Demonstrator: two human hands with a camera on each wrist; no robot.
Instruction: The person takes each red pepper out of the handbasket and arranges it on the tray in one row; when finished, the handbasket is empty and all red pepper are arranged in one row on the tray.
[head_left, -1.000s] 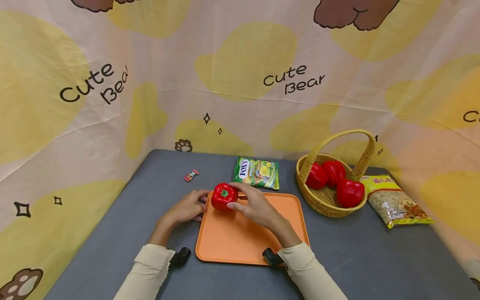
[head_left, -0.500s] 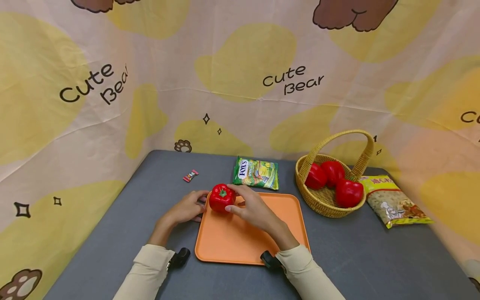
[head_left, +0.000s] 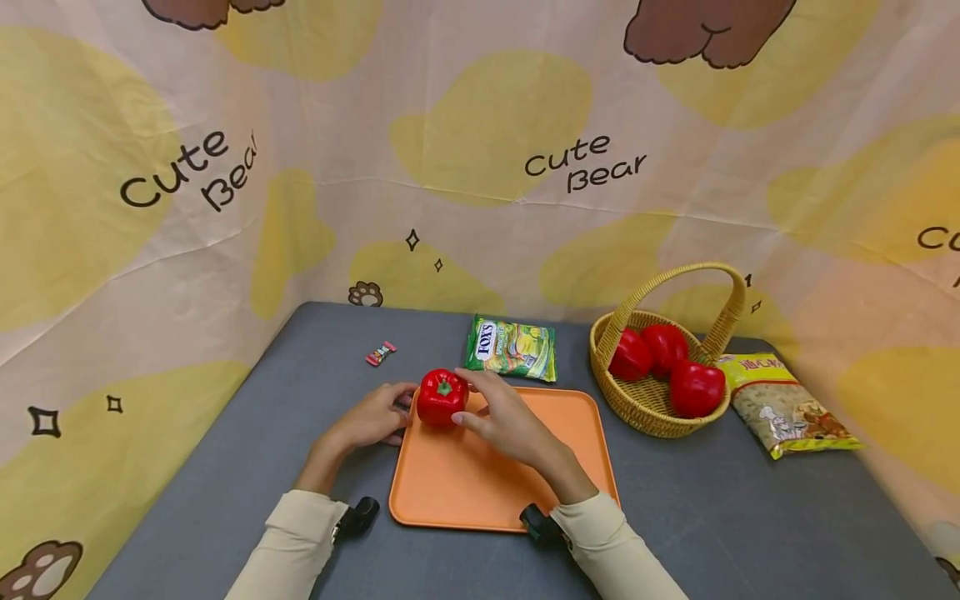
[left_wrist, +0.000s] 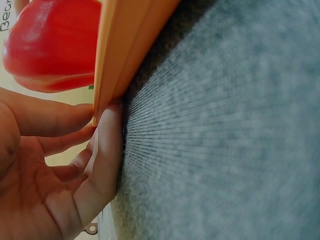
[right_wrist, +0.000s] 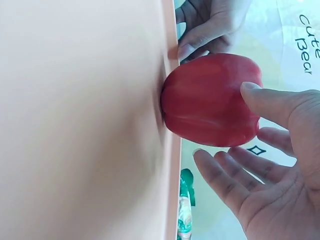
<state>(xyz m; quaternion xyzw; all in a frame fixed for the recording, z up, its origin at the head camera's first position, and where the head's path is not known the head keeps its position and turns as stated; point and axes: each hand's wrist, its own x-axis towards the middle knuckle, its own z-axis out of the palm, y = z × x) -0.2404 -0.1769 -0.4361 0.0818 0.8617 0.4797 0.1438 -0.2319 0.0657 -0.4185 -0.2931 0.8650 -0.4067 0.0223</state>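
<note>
A red bell pepper [head_left: 437, 407] with a green stem stands upright at the far left corner of an orange tray [head_left: 480, 492]. My right hand [head_left: 510, 418] holds it from the right; in the right wrist view the thumb lies against the pepper [right_wrist: 210, 100] and a finger passes behind it, while the other fingers spread below. At the tray's left edge, my left hand [head_left: 373, 415] pinches the rim. The left wrist view shows the thumb above the tray edge [left_wrist: 117, 45] and a finger tucked under it.
Behind the tray lies a green candy bag [head_left: 517, 348], with a small wrapped candy [head_left: 381, 353] to its left. A wicker basket [head_left: 637, 412] with a tall handle holds three red peppers at the right, beside a yellow-topped food packet [head_left: 787, 408].
The bell pepper has shifted slightly left across the tray corner, with my right hand moving along with it. My left hand has stayed at the tray's rim.
</note>
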